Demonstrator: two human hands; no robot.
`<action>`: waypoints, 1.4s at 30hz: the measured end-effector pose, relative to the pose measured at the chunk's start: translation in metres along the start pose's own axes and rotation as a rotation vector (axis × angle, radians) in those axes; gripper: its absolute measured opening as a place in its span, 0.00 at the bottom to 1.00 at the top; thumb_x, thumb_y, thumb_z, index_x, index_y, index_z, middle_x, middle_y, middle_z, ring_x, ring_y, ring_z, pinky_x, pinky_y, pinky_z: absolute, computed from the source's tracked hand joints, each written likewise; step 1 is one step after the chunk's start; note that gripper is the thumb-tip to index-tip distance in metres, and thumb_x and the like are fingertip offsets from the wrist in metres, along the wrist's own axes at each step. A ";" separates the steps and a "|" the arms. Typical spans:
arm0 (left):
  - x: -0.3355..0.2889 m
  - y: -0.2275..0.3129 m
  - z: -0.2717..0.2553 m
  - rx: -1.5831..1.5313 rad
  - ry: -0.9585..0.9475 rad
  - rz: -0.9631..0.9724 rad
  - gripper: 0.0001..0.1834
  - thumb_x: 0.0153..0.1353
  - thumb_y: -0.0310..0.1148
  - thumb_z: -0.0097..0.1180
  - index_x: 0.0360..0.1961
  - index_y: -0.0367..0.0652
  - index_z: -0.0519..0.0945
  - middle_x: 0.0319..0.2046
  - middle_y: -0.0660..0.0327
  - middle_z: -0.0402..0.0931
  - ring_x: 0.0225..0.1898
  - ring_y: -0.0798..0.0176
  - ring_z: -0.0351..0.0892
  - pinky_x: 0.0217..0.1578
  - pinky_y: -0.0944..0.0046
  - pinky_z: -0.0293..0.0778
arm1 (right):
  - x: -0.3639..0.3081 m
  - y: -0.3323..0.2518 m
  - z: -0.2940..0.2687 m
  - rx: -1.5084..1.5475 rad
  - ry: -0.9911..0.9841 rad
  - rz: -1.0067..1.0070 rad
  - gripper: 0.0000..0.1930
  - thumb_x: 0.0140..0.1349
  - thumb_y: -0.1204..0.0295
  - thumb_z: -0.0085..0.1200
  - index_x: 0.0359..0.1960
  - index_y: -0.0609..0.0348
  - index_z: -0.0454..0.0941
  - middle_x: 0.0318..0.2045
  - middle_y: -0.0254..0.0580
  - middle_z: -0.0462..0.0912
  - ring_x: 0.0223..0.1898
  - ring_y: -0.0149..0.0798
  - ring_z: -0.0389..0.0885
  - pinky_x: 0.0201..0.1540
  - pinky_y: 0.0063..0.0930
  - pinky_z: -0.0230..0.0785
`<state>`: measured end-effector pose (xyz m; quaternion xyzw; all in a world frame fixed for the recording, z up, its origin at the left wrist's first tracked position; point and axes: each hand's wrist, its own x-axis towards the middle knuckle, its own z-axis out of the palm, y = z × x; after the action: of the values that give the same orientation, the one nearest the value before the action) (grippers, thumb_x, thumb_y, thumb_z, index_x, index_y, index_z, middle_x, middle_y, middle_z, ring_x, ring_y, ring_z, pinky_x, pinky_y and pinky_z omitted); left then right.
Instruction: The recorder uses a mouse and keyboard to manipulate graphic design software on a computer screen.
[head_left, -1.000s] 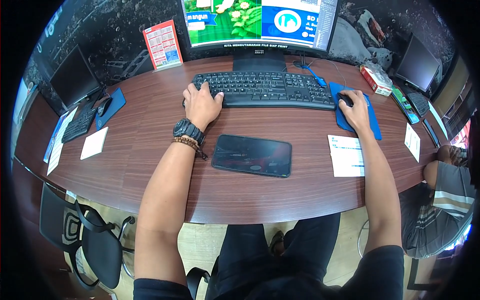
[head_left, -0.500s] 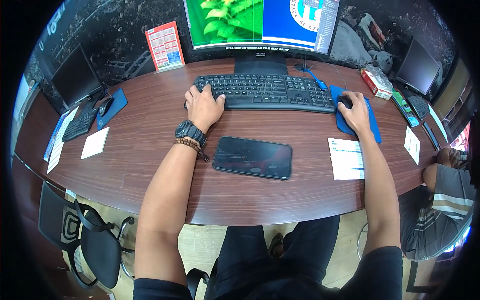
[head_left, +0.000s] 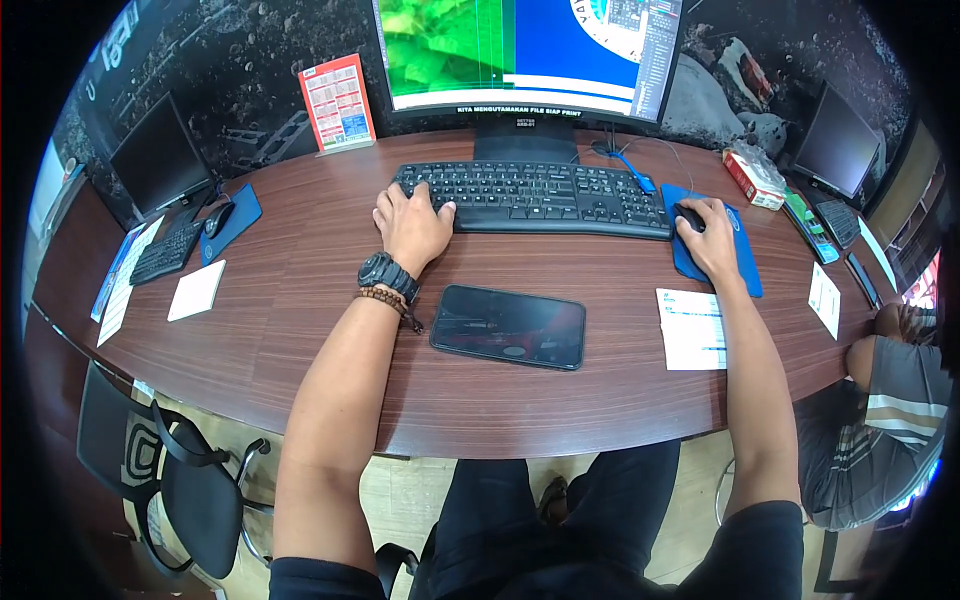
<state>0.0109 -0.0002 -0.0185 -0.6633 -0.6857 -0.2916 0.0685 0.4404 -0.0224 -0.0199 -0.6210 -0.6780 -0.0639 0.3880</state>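
My left hand (head_left: 413, 222) rests over the left end of a black keyboard (head_left: 545, 198), fingers spread on the keys and thumb held apart. A black watch and a brown bead bracelet circle that wrist. At the keyboard's right, my right hand (head_left: 712, 240) is curled over a black computer mouse (head_left: 688, 216) on a blue mouse pad (head_left: 742, 262); the palm covers part of the mouse. Behind the keyboard stands a monitor (head_left: 560, 50), with a green leafy picture beside a blue area on its screen. A black smartphone (head_left: 508, 327) lies face up between my forearms.
Printed paper (head_left: 692, 330) lies partly under my right forearm. Left are a second monitor (head_left: 160, 155), keyboard, mouse and white paper (head_left: 197, 291). A red desk calendar (head_left: 338, 103) stands behind. A red-and-white box (head_left: 752, 180) is at right, near a seated person (head_left: 890, 420). An office chair (head_left: 200, 490) stands lower left.
The green picture on the screen appears larger, and the blue area has shifted. The whole view has tilted slightly up. My hands stay at the keyboard and mouse.
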 end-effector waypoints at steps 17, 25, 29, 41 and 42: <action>-0.005 0.000 0.003 0.003 0.064 0.021 0.30 0.61 0.47 0.60 0.57 0.37 0.77 0.58 0.35 0.65 0.63 0.33 0.59 0.64 0.37 0.56 | -0.003 -0.004 0.001 0.071 0.002 -0.032 0.17 0.58 0.68 0.61 0.49 0.59 0.80 0.49 0.53 0.77 0.52 0.55 0.77 0.56 0.43 0.70; -0.003 0.000 0.000 -0.036 -0.041 -0.005 0.35 0.62 0.52 0.59 0.61 0.35 0.74 0.61 0.34 0.62 0.65 0.33 0.56 0.65 0.37 0.51 | -0.001 -0.007 -0.001 0.064 -0.026 0.014 0.18 0.59 0.68 0.60 0.50 0.58 0.80 0.52 0.54 0.76 0.54 0.56 0.76 0.58 0.43 0.69; -0.006 0.000 -0.002 -0.031 -0.056 -0.006 0.42 0.60 0.61 0.59 0.62 0.34 0.72 0.62 0.33 0.60 0.66 0.34 0.54 0.66 0.38 0.50 | 0.000 -0.010 0.000 0.060 -0.037 0.036 0.18 0.59 0.68 0.59 0.50 0.59 0.80 0.52 0.54 0.76 0.55 0.56 0.76 0.58 0.42 0.69; -0.001 -0.008 0.005 0.097 0.001 0.148 0.41 0.57 0.67 0.56 0.56 0.39 0.79 0.52 0.38 0.74 0.58 0.36 0.69 0.58 0.37 0.63 | -0.003 0.003 0.003 0.054 -0.049 0.023 0.26 0.55 0.58 0.62 0.53 0.58 0.80 0.56 0.57 0.74 0.60 0.56 0.72 0.62 0.43 0.66; 0.000 0.000 0.004 0.063 -0.052 0.141 0.41 0.57 0.65 0.58 0.57 0.38 0.78 0.53 0.37 0.74 0.59 0.35 0.68 0.58 0.40 0.63 | -0.005 0.014 0.006 -0.017 -0.029 0.045 0.27 0.55 0.55 0.60 0.56 0.54 0.79 0.58 0.60 0.71 0.61 0.60 0.71 0.64 0.44 0.66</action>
<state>0.0119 0.0017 -0.0219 -0.7150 -0.6475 -0.2473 0.0919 0.4501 -0.0198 -0.0328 -0.6403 -0.6688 -0.0519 0.3742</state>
